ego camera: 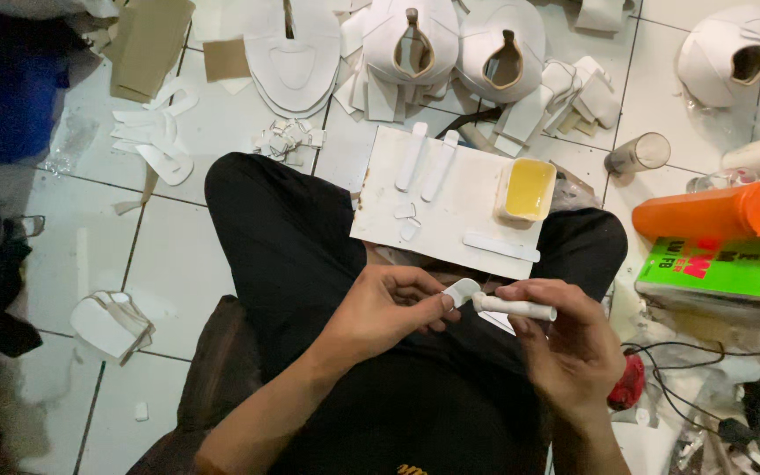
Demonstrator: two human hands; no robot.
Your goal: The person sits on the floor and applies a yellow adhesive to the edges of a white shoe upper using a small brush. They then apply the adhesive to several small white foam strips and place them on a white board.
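Note:
My left hand [389, 303] pinches a small white cut piece [463, 291] over my lap. My right hand [565, 339] holds a short white brush-like stick [515, 307], whose tip touches that piece. Just beyond my hands a white board [464, 198] rests on my knees. On it lie two long white strips [424, 163], a few small white pieces [406, 220], another strip [500, 247] and a shallow tub of yellow glue [528, 188].
White shoe uppers [411, 40] and stacks of cut parts [292, 62] lie on the tiled floor ahead. To the right are an orange bottle [719, 214], a green box [719, 266], a glass jar [639, 152] and tangled cables [705, 387].

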